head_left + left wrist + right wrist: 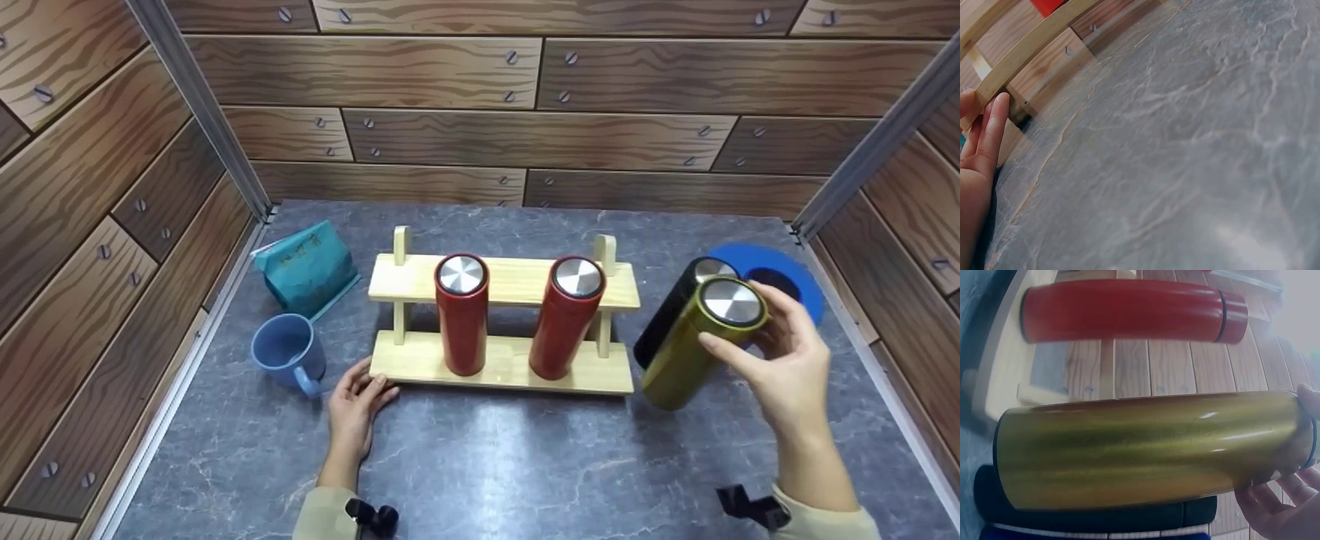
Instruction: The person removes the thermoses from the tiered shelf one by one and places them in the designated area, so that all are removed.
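In the head view my right hand [795,360] grips a gold-green thermos [686,360] near its steel-topped lid, thumb on one side and fingers on the other. The right wrist view shows that thermos [1145,453] across its middle. Just behind it stands a black thermos [664,319], partly hidden. With thumb above and fingers at the edge, my left hand [354,409] pinches the front left corner of a two-tier wooden rack [502,281]. On the rack's lower board stand two red thermoses, a left one [463,322] and a right one [562,322].
A blue mug [285,349] stands left of the rack, with a teal pouch [311,266] behind it. At the right back lies a blue ring-shaped object [806,281], partly covered by the thermoses and hand. Wood-patterned walls [450,75] enclose the grey marbled tabletop [510,465].
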A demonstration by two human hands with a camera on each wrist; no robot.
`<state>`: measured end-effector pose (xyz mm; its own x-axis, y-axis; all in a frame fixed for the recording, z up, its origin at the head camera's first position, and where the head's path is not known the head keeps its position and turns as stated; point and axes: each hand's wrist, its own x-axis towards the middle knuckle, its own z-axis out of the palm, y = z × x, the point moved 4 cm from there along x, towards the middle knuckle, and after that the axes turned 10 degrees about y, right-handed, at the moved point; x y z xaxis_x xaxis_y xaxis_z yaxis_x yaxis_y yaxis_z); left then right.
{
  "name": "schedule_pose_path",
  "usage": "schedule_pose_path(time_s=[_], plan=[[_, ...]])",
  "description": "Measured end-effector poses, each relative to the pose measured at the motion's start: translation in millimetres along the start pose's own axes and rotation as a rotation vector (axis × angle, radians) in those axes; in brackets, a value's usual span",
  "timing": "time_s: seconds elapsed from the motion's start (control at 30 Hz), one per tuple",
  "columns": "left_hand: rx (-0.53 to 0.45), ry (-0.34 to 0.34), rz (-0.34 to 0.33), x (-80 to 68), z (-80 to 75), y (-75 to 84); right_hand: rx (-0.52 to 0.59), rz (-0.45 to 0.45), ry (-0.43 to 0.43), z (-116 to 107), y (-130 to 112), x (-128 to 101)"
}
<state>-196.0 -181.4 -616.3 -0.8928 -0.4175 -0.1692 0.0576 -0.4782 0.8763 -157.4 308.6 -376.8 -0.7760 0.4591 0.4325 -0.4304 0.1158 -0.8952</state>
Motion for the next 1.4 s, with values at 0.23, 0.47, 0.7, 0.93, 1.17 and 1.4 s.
schedule_pose_path(time_s=[0.23, 0.47, 0.7, 0.93, 1.17, 1.4], plan=[[0.0, 0.011, 0.005, 0.6, -0.9, 0.7, 0.035, 0.043, 0.104, -24, 5, -2], [0.006, 0.01, -0.011, 0.8, -1.4, 1.4, 0.009, 0.013, 0.185, -50, 18, -4], [-0.008, 0.017, 0.004, 2.2, -5.0, 7.6, -0.076, -0.077, 0.274, -67, 33, -5], [-0.008, 0.012, -0.005, 0.4, -3.4, 6.0, -0.053, -0.05, 0.37, -91, 44, 1], [-0.029, 0.015, 0.005, -0.9, -0.4, 4.0, -0.008, -0.07, 0.425, -108, 53, 8], [-0.021, 0.008, -0.004, -1.8, 1.2, 1.5, 0.023, -0.01, 0.508, -121, 66, 21]])
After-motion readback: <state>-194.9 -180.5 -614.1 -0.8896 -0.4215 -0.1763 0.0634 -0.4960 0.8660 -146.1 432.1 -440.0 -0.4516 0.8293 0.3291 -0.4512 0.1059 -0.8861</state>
